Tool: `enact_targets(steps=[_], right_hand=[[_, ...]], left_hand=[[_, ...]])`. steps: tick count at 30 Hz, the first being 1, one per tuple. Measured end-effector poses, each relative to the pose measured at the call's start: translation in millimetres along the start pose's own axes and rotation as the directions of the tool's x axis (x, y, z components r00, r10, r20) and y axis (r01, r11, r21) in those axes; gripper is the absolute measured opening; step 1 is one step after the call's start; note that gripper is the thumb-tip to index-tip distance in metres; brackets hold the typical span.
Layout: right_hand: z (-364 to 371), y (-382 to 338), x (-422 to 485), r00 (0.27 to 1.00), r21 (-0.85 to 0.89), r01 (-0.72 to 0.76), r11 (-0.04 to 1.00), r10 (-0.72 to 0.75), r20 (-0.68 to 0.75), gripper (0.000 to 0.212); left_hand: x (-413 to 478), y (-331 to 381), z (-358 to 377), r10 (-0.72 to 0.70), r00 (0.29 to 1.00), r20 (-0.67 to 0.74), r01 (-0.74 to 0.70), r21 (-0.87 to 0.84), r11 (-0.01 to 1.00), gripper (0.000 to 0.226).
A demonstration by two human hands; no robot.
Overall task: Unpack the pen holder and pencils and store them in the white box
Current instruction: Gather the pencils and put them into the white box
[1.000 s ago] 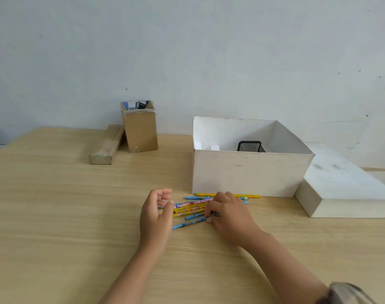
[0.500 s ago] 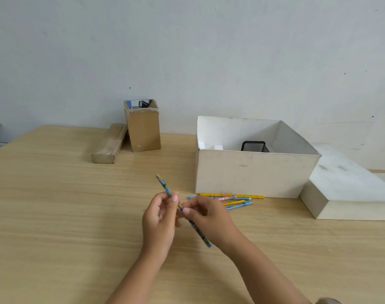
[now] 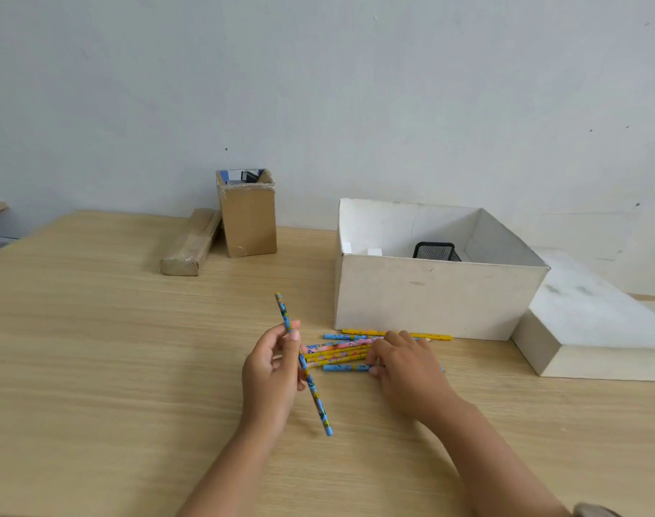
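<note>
My left hand (image 3: 272,371) is closed around a blue patterned pencil (image 3: 318,403), held upright and tilted above the table. Just to its right, several yellow, blue and pink pencils (image 3: 337,354) lie in a loose pile on the wood. My right hand (image 3: 408,371) rests palm down on that pile, its fingertips touching a blue pencil (image 3: 342,367) at the front. Behind the pile stands the open white box (image 3: 430,296). A black mesh pen holder (image 3: 436,251) sits inside it, only its top showing.
The white lid (image 3: 594,326) lies right of the box. At the back left stand an opened brown cardboard carton (image 3: 247,218) and a long flat brown package (image 3: 190,242) leaning beside it. A wall runs close behind the table's far edge.
My right hand let go of the blue pencil and dropped onto the pile. My left hand now holds that pencil alone, at about the same height.
</note>
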State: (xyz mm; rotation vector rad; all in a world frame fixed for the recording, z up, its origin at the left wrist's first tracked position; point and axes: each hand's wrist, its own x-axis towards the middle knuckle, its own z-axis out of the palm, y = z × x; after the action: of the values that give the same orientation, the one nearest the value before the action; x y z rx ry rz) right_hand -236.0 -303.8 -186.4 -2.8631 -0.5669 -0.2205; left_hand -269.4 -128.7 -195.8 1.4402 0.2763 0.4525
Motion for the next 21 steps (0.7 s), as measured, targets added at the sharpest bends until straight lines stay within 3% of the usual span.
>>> enact_targets(steps=[2,4,6,8,12,14,15,16,18,19,21], right_hand=[[-1,-2,-2,0.998,0.039,-0.057,0.998,0.057,0.008,0.016],[-6,-9,-3,0.985,0.296,-0.150,0.943,0.169,-0.042,0.007],[-13,-18,-6,0.966,0.611,-0.196,0.767,0.259,-0.014,0.015],[-20,-24,-9,0.964,0.795,-0.218,0.567,0.251,0.085,0.017],[-30,-24,-20,0.963,0.907,-0.258,0.331,0.164,0.214,0.012],[-33,-14,-25,0.955,0.923,-0.262,0.281,0.212,0.206,0.011],[-35,-8,-27,0.948,0.927,-0.264,0.267,0.250,0.198,0.013],[-36,-2,-29,0.939,0.931,-0.263,0.255,0.290,0.186,0.014],[-39,12,-32,0.920,0.938,-0.258,0.233,0.357,0.164,0.015],[-41,18,-34,0.911,0.939,-0.257,0.227,0.380,0.158,0.015],[-45,28,-38,0.898,0.937,-0.263,0.229,0.412,0.152,0.016]], left_hand=[[-2,2,0,0.011,1.000,-0.009,-0.011,0.019,1.000,0.013],[-5,4,3,-0.002,1.000,0.000,0.002,0.011,1.000,0.012],[-7,6,11,-0.025,0.999,0.040,0.025,-0.005,1.000,0.010],[-10,10,24,-0.038,0.994,0.106,0.039,-0.009,0.999,0.007],[-13,19,50,-0.072,0.975,0.211,0.081,-0.036,0.996,0.006],[-12,20,58,-0.028,0.965,0.261,0.012,0.062,0.998,0.006],[-10,17,58,0.021,0.958,0.286,-0.077,0.188,0.979,0.011],[-8,13,57,0.081,0.944,0.321,-0.203,0.366,0.908,0.016],[-7,4,53,0.208,0.888,0.410,-0.452,0.691,0.564,0.020],[-6,1,51,0.236,0.857,0.457,-0.514,0.746,0.424,0.019],[-5,-5,48,0.245,0.823,0.512,-0.567,0.761,0.315,0.020]])
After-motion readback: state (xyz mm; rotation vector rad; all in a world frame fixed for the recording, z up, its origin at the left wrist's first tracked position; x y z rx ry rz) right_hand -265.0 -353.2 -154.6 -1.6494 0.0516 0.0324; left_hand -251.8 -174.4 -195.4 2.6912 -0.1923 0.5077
